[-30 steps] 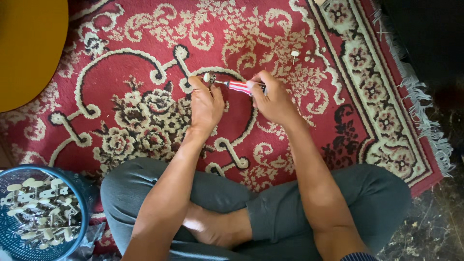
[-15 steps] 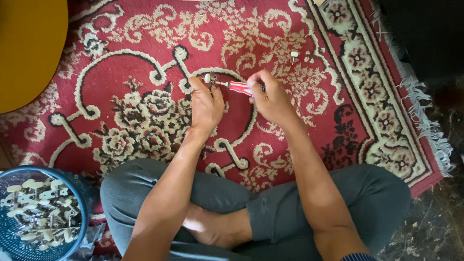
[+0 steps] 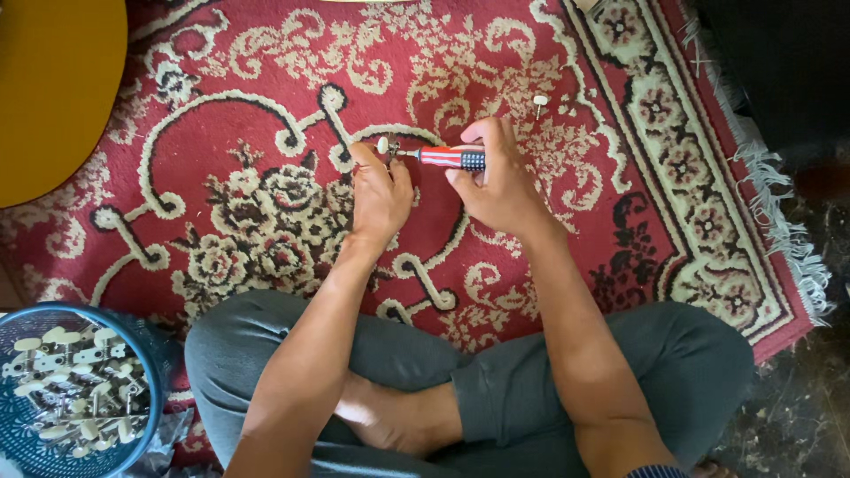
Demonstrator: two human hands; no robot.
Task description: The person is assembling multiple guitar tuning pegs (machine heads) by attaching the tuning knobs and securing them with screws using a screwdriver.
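Grey-green trousers (image 3: 531, 389), legs crossed, fill the bottom of the frame; blue basket (image 3: 155, 372) w/ pale tuning pegs sits lower left. Mid-frame, over a red patterned rug (image 3: 221, 115), left hand (image 3: 379, 190) pinches a small cream-knobbed peg (image 3: 384, 145) betw. fingertips. Right hand (image 3: 500, 181) is closed round a striped screwdriver (image 3: 447, 158), tip touching the peg. Beyond, a loose white peg (image 3: 539, 104) lies on the rug; yellow object (image 3: 53, 88) occupies upper left.

screwdriver (image 3: 450, 158) | striped red-white handle, dark end | level, gripped by right-hand fingers | small cream-knobbed metal part (image 3: 384, 146) | at left fingertips, meeting screwdriver tip
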